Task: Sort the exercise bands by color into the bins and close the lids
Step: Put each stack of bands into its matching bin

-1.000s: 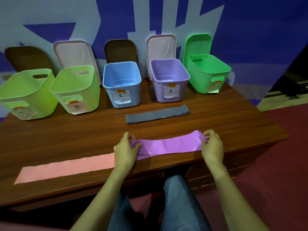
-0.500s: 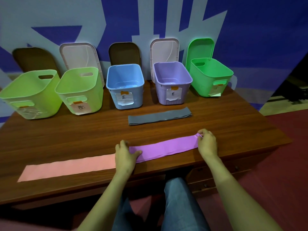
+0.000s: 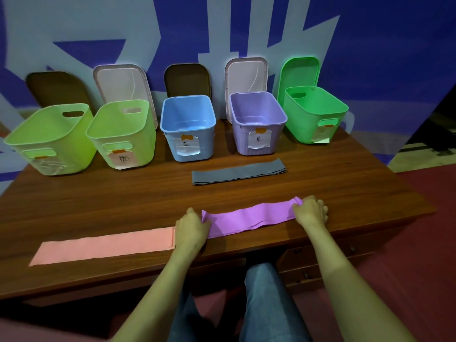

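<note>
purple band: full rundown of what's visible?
The purple band is a flat, smooth, rubbery-looking strip with wavy edges. It lies near the front edge of the wooden table, its right end farther back. The left hand grips its bunched left end, the right hand its bunched right end. It is in no bin yet.

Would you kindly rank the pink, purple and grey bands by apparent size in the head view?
1. pink band, clearly the largest.
2 and 3. purple band and grey band look alike; the purple one lies nearer the camera and is bunched at both ends, so I leave them unranked.
</note>
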`<state>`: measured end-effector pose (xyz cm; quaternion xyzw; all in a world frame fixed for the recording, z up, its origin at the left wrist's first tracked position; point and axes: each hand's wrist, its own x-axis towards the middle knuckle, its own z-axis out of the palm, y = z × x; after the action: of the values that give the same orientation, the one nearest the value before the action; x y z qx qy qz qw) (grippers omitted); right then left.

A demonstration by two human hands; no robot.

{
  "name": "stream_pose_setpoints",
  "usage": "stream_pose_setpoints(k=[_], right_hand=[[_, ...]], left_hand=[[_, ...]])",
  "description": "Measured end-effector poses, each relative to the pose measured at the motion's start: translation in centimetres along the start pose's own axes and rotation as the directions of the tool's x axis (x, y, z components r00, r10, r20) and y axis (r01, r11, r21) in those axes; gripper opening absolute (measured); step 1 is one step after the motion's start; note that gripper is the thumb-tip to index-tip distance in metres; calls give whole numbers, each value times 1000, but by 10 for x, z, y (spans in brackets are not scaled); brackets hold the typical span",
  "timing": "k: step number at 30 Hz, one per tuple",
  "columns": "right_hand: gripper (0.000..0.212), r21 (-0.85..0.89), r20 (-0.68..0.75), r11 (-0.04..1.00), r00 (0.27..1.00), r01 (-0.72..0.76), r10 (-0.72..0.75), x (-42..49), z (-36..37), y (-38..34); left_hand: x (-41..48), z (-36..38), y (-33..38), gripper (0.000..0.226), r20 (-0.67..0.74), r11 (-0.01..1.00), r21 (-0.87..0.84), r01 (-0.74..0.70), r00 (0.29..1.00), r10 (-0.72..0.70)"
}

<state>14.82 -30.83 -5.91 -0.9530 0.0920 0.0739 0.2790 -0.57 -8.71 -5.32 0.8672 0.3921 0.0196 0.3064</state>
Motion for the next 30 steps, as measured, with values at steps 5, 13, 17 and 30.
stream_pose_setpoints(k=[5, 13, 17, 30], right_hand=[[33, 127, -15, 990, 998, 63, -61, 2, -1, 2], [13, 291, -57, 940, 984, 175, -166, 1, -15, 5], [23, 370, 11, 918, 987, 144, -159, 10, -23, 11], [21, 579, 205, 815, 965, 17, -165, 27, -31, 34]], left_hand=[[-4, -6, 16, 35, 0, 934, -356, -7, 1000, 7], [-7, -6, 88, 34, -1, 795, -587, -153, 982, 188], [-10, 14, 127, 35, 71, 848, -493, -195, 962, 263], [-14, 96, 190, 62, 290, 957, -199, -210, 920, 262]])
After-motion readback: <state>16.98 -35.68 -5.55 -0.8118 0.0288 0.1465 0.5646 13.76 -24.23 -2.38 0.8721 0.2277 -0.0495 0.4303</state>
